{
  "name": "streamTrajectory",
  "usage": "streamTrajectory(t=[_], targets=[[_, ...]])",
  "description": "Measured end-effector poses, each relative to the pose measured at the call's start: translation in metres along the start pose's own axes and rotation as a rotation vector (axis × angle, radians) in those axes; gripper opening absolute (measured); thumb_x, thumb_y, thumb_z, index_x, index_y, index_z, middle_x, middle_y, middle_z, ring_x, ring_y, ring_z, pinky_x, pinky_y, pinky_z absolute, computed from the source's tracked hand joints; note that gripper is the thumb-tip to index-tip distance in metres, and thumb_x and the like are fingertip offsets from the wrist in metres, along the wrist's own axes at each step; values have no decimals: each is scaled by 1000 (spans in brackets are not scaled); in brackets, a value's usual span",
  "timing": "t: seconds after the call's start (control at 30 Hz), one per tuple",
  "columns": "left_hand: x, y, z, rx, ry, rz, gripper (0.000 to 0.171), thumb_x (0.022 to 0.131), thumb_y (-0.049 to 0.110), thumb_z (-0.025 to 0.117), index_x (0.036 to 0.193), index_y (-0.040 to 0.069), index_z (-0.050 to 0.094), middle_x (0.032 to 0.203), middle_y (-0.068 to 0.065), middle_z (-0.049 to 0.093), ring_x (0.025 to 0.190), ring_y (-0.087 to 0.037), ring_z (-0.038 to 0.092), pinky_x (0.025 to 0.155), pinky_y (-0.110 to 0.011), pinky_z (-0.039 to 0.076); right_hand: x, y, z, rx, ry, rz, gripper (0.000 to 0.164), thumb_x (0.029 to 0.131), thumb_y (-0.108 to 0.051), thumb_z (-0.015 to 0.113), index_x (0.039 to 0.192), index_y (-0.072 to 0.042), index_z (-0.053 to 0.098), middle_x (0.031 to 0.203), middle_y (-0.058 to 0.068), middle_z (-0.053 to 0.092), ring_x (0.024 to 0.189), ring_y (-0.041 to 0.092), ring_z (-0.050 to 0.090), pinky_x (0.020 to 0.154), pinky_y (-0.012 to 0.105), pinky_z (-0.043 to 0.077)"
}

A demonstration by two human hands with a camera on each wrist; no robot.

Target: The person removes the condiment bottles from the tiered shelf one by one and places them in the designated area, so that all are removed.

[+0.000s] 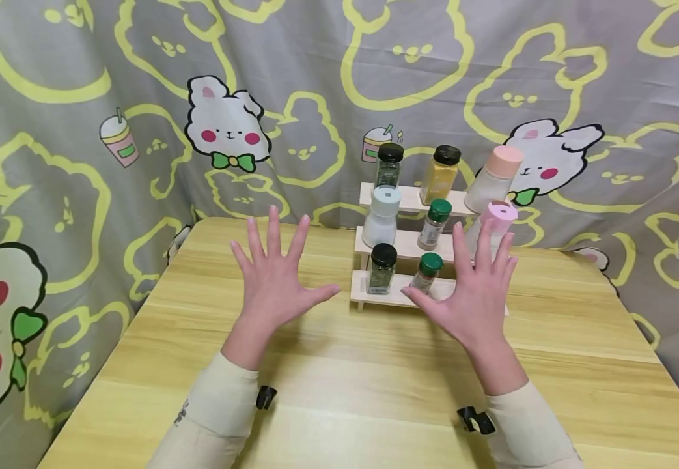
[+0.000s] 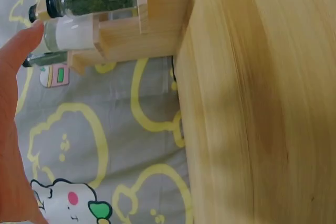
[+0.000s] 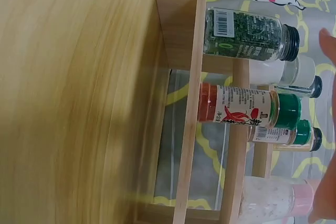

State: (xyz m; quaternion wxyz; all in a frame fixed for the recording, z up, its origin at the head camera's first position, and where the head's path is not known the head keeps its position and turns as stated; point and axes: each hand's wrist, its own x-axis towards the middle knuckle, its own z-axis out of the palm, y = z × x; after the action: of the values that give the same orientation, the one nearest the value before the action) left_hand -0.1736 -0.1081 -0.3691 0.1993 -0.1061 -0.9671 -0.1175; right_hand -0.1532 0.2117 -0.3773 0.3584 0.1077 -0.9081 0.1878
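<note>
My left hand (image 1: 275, 280) hovers over the table left of a three-tier wooden spice rack (image 1: 359, 286), fingers straight and spread, holding nothing. Likewise spread and holding nothing, my right hand (image 1: 476, 293) is in front of the rack's right part and hides some of its bottom tier. On that tier stand a black-lidded herb jar (image 1: 381, 270) and a green-lidded shaker (image 3: 239, 104) with a chili label. The middle tier carries a pale-blue-lidded jar (image 1: 380, 225), another green-lidded shaker (image 1: 434, 225) and a pink-lidded jar (image 1: 502, 213), partly behind my right fingers.
Along the top tier are a black-lidded dark herb jar (image 1: 388, 168), a yellow spice jar (image 1: 440, 176) and a peach-lidded jar (image 1: 494, 179). The wooden table (image 1: 339, 404) stands against a grey cartoon-print curtain (image 1: 316, 58). Black clips (image 1: 265, 397) show near both cuffs.
</note>
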Motion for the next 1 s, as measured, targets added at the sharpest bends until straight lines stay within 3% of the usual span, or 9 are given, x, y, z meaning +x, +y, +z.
streamTrajectory(t=[0.23, 0.47, 0.67, 0.8, 0.9, 1.0], targets=[[3, 11, 7, -36, -29, 3, 125, 63, 89, 62, 161, 36, 4, 162, -6, -26, 144, -41, -24, 106, -74, -8, -1, 11, -2, 82, 152, -66, 118, 65, -85, 62, 158, -20, 31, 162, 21, 17, 147, 45, 2, 114, 64, 3], [6, 22, 17, -89, -3, 25, 126, 63, 85, 67, 161, 37, 3, 164, -8, -17, 147, -43, -5, 110, -71, 6, -3, 29, -9, 172, 212, -52, 115, 68, -81, 66, 156, -14, 34, 162, 18, 20, 148, 42, 9, 115, 61, 6], [6, 30, 26, -172, 26, 42, 124, 66, 77, 73, 161, 38, 4, 166, -7, -9, 144, -41, 13, 107, -61, 25, -9, 52, -9, 347, 233, 81, 114, 66, -71, 78, 153, -8, 39, 161, 10, 26, 148, 29, 18, 118, 52, 11], [5, 35, 32, -236, 38, 57, 122, 67, 71, 77, 161, 36, 7, 166, -8, -2, 139, -40, 22, 104, -58, 30, -14, 68, -11, 453, 224, 199, 106, 66, -43, 90, 154, -14, 39, 160, 1, 29, 147, 20, 22, 118, 41, 16], [5, 38, 36, -268, 41, 70, 121, 67, 68, 79, 161, 35, 10, 165, -10, 5, 136, -39, 27, 102, -56, 33, -16, 79, -11, 486, 212, 268, 102, 66, -21, 90, 154, -19, 40, 159, -3, 31, 145, 16, 25, 116, 35, 20], [5, 42, 39, -296, 36, 81, 118, 68, 67, 79, 161, 31, 15, 162, -12, 14, 132, -38, 33, 100, -54, 36, -17, 91, -8, 510, 185, 327, 100, 68, -11, 88, 154, -23, 39, 158, -3, 33, 144, 14, 27, 113, 31, 25]])
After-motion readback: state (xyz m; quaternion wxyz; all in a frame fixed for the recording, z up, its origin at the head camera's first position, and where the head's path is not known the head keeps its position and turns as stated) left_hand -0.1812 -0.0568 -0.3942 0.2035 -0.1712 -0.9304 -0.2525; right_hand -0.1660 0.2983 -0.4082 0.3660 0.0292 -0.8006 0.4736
